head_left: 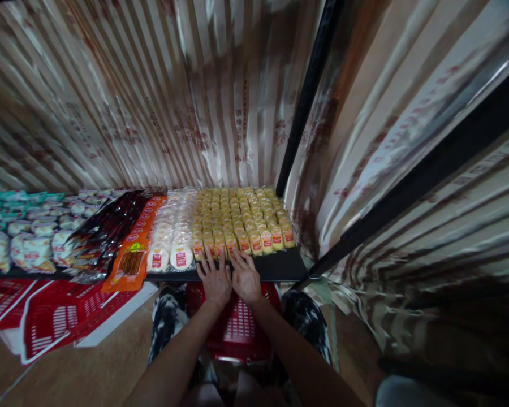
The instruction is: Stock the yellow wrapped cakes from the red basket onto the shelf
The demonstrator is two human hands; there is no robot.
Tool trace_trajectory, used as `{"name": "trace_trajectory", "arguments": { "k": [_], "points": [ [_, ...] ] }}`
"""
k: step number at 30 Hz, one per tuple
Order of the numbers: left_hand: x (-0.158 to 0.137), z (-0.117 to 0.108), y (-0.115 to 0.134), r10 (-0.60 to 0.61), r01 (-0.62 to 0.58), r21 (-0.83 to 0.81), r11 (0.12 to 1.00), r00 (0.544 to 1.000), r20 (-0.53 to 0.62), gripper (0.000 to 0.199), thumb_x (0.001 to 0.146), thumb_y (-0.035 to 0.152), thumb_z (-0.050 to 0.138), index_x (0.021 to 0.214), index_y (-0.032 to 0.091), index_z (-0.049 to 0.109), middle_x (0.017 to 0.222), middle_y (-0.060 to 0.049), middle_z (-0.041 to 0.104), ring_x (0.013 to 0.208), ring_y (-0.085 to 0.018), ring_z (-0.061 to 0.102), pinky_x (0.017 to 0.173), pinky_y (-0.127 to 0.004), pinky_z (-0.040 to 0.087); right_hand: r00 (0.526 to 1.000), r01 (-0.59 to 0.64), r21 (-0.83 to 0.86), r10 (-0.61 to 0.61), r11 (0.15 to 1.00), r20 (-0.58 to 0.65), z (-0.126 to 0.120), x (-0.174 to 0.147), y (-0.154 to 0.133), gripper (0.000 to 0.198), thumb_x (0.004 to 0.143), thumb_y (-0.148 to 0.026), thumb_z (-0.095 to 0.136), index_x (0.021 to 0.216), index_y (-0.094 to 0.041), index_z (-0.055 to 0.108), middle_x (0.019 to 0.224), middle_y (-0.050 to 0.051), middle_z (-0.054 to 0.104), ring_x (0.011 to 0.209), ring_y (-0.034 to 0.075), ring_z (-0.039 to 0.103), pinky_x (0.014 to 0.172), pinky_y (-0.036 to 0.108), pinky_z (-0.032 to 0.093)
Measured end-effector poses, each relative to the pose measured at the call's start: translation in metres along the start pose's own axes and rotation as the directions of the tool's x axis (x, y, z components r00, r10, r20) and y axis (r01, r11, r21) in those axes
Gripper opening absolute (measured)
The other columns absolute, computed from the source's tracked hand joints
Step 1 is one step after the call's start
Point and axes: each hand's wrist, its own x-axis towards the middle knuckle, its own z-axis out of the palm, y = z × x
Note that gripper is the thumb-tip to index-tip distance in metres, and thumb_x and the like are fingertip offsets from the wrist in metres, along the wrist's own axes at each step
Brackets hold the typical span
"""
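Note:
Rows of small yellow-wrapped snack packs [237,217] fill the right end of a black shelf [280,265]. My left hand [215,281] lies against the front of these rows, its fingers spread and stretched forward. Beside it, my right hand [245,277] touches the front packs with its fingers extended and partly bent. Neither hand visibly holds a pack; the fingertips press on the front faces. Just left of the yellow packs stand two rows of round white snack packs [182,255] with red labels.
Farther left lie an orange snack bag [129,265], dark glossy packets [106,234], and white and teal packs [34,249]. Red baskets [68,316] rest below the shelf, one red basket [241,333] between my legs. Black posts [307,96] and pleated plastic sheeting [186,113] border the shelf.

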Motion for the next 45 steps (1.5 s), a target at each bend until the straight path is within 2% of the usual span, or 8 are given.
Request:
{"name": "trace_trajectory", "arguments": {
  "k": [7,11,20,26,32,38,41,45],
  "points": [
    [0.003,-0.002,0.001,-0.008,0.008,0.013,1.000,1.000,0.023,0.055,0.087,0.027,0.044,0.139,0.029,0.027,0.151,-0.009,0.014,0.138,-0.034,0.004,0.104,-0.057,0.020,0.999,-0.018,-0.038,0.019,0.999,0.030,0.005,0.001,0.004,0.042,0.084,-0.017,0.040,0.122,-0.019,0.057,0.133,0.002,0.051,0.120,0.020,0.040,0.099,0.032,0.042],
    [0.004,-0.004,0.000,0.010,-0.009,-0.014,1.000,1.000,0.017,0.055,0.086,0.028,0.045,0.139,0.028,0.029,0.151,-0.010,0.014,0.138,-0.034,0.004,0.104,-0.055,0.020,1.000,-0.019,-0.059,0.019,0.998,-0.002,0.006,0.001,0.003,0.040,0.085,-0.021,0.040,0.120,-0.019,0.058,0.132,0.003,0.052,0.120,0.020,0.041,0.099,0.032,0.042],
    [0.006,-0.005,-0.001,-0.005,0.007,-0.040,0.999,0.998,0.057,0.059,0.085,0.030,0.049,0.139,0.031,0.027,0.151,-0.009,0.012,0.138,-0.033,0.003,0.104,-0.056,0.020,0.997,-0.079,-0.071,0.081,0.994,0.020,0.010,0.002,0.003,0.039,0.085,-0.023,0.041,0.118,-0.021,0.060,0.129,0.003,0.054,0.119,0.021,0.044,0.096,0.033,0.044],
    [0.008,-0.001,-0.001,-0.025,0.028,-0.054,0.998,0.998,0.060,0.060,0.085,0.030,0.051,0.139,0.032,0.026,0.152,-0.009,0.010,0.138,-0.033,0.003,0.104,-0.056,0.019,0.999,-0.041,-0.141,0.043,0.989,0.006,0.012,0.002,0.006,0.038,0.087,-0.028,0.039,0.118,-0.020,0.060,0.128,0.002,0.056,0.118,0.020,0.046,0.093,0.030,0.045],
    [0.009,-0.001,0.000,-0.038,0.043,-0.083,0.996,0.997,0.063,0.061,0.082,0.029,0.053,0.138,0.033,0.030,0.151,-0.008,0.011,0.138,-0.034,0.007,0.105,-0.056,0.019,0.999,-0.029,-0.114,0.031,0.993,0.019,0.010,0.006,0.004,0.038,0.087,-0.025,0.041,0.120,-0.019,0.059,0.129,0.004,0.054,0.121,0.020,0.044,0.101,0.032,0.039],
    [0.008,-0.007,-0.003,0.001,0.001,-0.106,0.994,1.000,0.015,0.062,0.081,0.029,0.051,0.139,0.030,0.030,0.151,-0.010,0.014,0.137,-0.035,0.010,0.103,-0.054,0.024,0.997,-0.028,-0.105,0.036,0.994,0.068,0.001,0.005,-0.001,0.045,0.081,-0.016,0.041,0.124,-0.015,0.055,0.134,0.005,0.049,0.126,0.019,0.040,0.105,0.031,0.036],
    [0.009,-0.016,-0.004,0.015,-0.015,-0.129,0.992,1.000,-0.001,0.063,0.078,0.024,0.054,0.138,0.027,0.034,0.150,-0.012,0.019,0.136,-0.035,0.014,0.101,-0.048,0.030,0.996,-0.020,-0.069,0.026,0.997,0.083,-0.003,0.006,0.000,0.055,0.075,-0.008,0.040,0.128,-0.018,0.050,0.137,0.003,0.046,0.128,0.016,0.038,0.107,0.031,0.034],
    [0.011,-0.024,-0.006,0.029,-0.034,-0.134,0.990,0.999,-0.038,0.063,0.074,0.016,0.055,0.135,0.026,0.040,0.145,-0.014,0.029,0.133,-0.035,0.024,0.100,-0.047,0.033,0.997,0.005,-0.007,-0.004,1.000,0.082,-0.007,0.006,0.002,0.061,0.069,-0.001,0.038,0.127,-0.015,0.051,0.137,0.005,0.046,0.129,0.017,0.037,0.108,0.035,0.033]
  ]
}}
